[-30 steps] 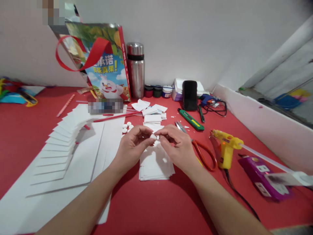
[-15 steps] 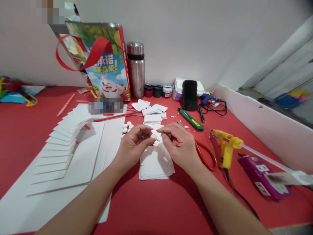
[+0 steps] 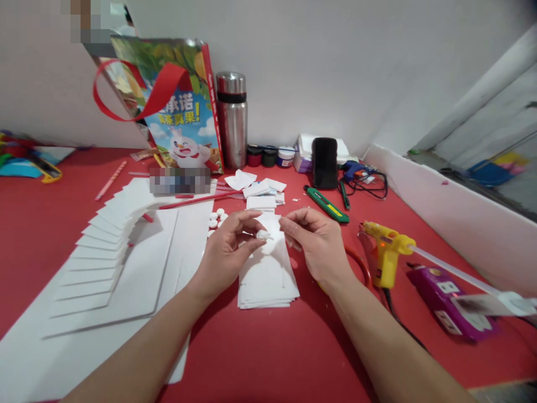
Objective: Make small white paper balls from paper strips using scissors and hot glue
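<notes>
My left hand pinches a small white crumpled-looking piece between thumb and fingers. To its right, my right hand has thumb and index finger pressed together; whatever they hold is too small to make out. Below both hands lies a stack of white paper strips. Beyond it are small folded white pieces. Several white round pellets sit beside my left fingers. Scissors with orange handles are partly covered by my right hand.
A curved white stepped model stands on white board at the left. On the right lie a yellow glue gun, a purple power strip and a green utility knife. A steel flask, gift bag and phone stand behind.
My right hand has moved a little right, away from the white piece, widening the gap between the hands. My left hand still holds the piece in nearly the same place.
</notes>
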